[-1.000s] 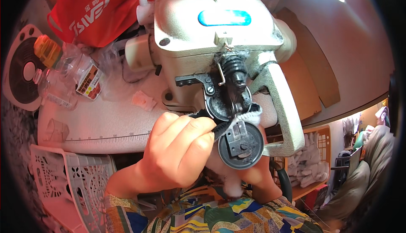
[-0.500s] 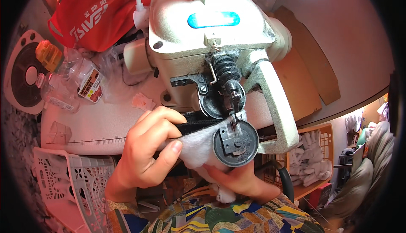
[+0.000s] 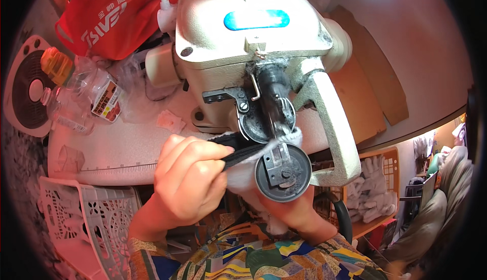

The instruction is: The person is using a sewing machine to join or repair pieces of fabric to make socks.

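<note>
A cream fur sewing machine (image 3: 253, 36) stands before me, with an upright black disc behind its needle area and a dark round feed disc (image 3: 283, 172) in front. Between the discs runs the edge of a white fleece piece (image 3: 241, 177) together with a black ribbed fabric band (image 3: 238, 157). My left hand (image 3: 190, 178) is closed, pinching the band and fleece edge left of the discs. Below the front disc, my right hand (image 3: 291, 213) grips the fleece; the disc hides most of its fingers. The fleece's lower end hangs near my patterned clothing.
On the left are a white plastic basket (image 3: 109, 191), clear plastic bottles (image 3: 68, 110), a small fan (image 3: 30, 92) and a red bag (image 3: 114, 21). An orange crate (image 3: 390, 166) of grey-white fabric pieces stands right. The machine's curved arm (image 3: 337, 127) comes down beside the discs.
My left hand has closed further and turned over the band, which now shows more in front of the fleece. More fleece edge shows right of the discs. The needle area is blurred with motion.
</note>
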Motion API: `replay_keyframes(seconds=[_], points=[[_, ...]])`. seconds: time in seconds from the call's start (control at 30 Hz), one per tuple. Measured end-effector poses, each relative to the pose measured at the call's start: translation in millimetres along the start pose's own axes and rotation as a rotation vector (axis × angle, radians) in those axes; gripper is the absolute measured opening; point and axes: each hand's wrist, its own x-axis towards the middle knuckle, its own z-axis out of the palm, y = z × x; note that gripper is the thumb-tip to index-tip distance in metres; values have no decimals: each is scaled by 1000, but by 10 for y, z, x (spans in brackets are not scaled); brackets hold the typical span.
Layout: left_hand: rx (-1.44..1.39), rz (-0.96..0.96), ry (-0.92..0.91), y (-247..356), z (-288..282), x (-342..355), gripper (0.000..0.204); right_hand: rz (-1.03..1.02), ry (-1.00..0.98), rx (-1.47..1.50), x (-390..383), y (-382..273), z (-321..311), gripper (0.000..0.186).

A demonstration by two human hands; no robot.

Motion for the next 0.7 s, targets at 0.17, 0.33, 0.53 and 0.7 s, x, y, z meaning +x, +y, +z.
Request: replay_keyframes(seconds=[0.17,0.33,0.53,0.7], points=[[-39,-32,-30,40,78,92,28,-3,36,133,119,46,-35,58],[-88,-24,-33,21,95,116,23,-187,22,-83,182,73,-87,63],[-246,-296,-215,-3,-102,159,22,-54,-90,62,119,12,-77,57],[-265,-302,-230,-46,-166,140,15,-20,-178,37,69,85,-104,67]])
